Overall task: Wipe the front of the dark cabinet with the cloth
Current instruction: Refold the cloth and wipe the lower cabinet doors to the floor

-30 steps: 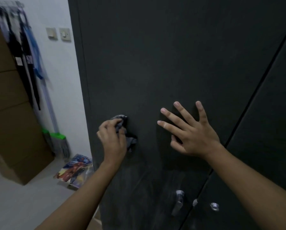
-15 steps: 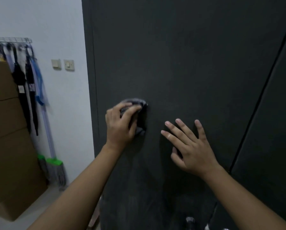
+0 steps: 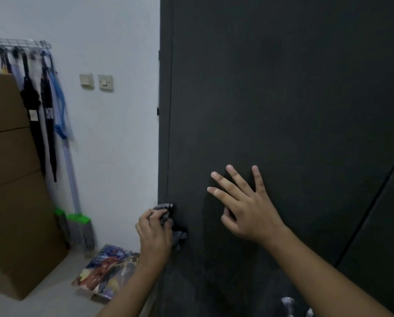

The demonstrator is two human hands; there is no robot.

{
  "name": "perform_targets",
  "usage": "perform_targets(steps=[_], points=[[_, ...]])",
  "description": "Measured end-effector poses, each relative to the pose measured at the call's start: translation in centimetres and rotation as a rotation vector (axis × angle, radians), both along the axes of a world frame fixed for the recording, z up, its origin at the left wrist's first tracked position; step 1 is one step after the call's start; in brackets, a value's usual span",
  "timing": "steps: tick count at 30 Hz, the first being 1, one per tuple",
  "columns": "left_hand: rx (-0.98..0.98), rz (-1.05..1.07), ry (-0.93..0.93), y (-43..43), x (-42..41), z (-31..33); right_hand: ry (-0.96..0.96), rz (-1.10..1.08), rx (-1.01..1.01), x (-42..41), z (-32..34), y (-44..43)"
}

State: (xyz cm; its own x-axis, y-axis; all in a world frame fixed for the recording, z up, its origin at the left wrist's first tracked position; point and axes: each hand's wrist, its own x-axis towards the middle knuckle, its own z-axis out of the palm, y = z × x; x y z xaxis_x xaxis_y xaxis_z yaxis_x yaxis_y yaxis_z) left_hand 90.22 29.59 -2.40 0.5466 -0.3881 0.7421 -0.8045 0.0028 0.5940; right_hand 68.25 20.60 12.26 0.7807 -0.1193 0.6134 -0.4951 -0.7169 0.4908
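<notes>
The dark cabinet (image 3: 283, 99) fills the right two thirds of the view, its matte front facing me. My left hand (image 3: 154, 236) grips a crumpled grey cloth (image 3: 168, 221) and presses it against the cabinet's left edge, low down. My right hand (image 3: 244, 202) lies flat on the cabinet front to the right of the cloth, fingers spread, holding nothing. A slanted seam (image 3: 374, 197) between two doors runs at the far right.
Metal knobs (image 3: 287, 303) stick out at the cabinet's bottom. Left of it is a white wall with switches (image 3: 96, 81), a rack of hanging items (image 3: 38, 99), stacked cardboard boxes (image 3: 10, 179), a green-headed mop (image 3: 78, 220) and a colourful bag (image 3: 106, 271) on the floor.
My left hand has carried the cloth down and to the left, from mid-door to the cabinet's left edge. My right hand stays flat on the door. The view has shifted left.
</notes>
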Motion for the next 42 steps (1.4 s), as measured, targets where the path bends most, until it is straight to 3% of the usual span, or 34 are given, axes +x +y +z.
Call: perform_targets(steps=[5,11,15,18,20,22,25,29,32,36,39,42], points=[[0.105,-0.167,0.103,1.7,1.3,-0.2,0.116,0.003,0.034,2.9,-1.3,1.5],[-0.020,-0.414,0.386,3.0,0.6,5.4,0.208,0.156,0.254,5.2,-4.2,3.9],[-0.096,-0.733,0.795,3.2,-1.0,8.0,0.106,0.167,0.395,5.9,-6.0,4.3],[-0.181,-1.030,1.045,3.5,-0.9,8.5,-0.074,0.188,0.397,5.7,-6.9,3.8],[-0.151,-1.074,0.993,3.9,-0.3,8.6,-0.196,0.150,0.334,4.9,-7.0,3.1],[-0.052,-0.878,0.653,4.2,0.7,8.0,-0.186,0.049,0.187,4.1,-7.2,2.6],[0.046,-0.446,0.136,3.5,2.9,5.8,-0.105,0.037,0.069,3.9,-8.7,2.4],[0.059,-0.190,-0.128,2.5,4.5,3.3,0.160,0.045,0.011,4.8,-13.3,2.7],[0.139,-0.315,-0.027,2.5,5.7,0.1,0.312,0.028,0.072,5.3,-16.9,2.7],[0.306,-0.603,0.114,2.5,6.4,-3.7,0.202,0.083,0.138,7.0,-18.3,3.0],[0.234,-0.708,0.363,2.0,6.5,-4.2,0.123,0.103,0.165,8.8,-19.6,3.3],[0.185,-0.735,0.524,1.5,7.0,-4.6,0.289,0.098,0.146,10.7,-23.3,3.6]])
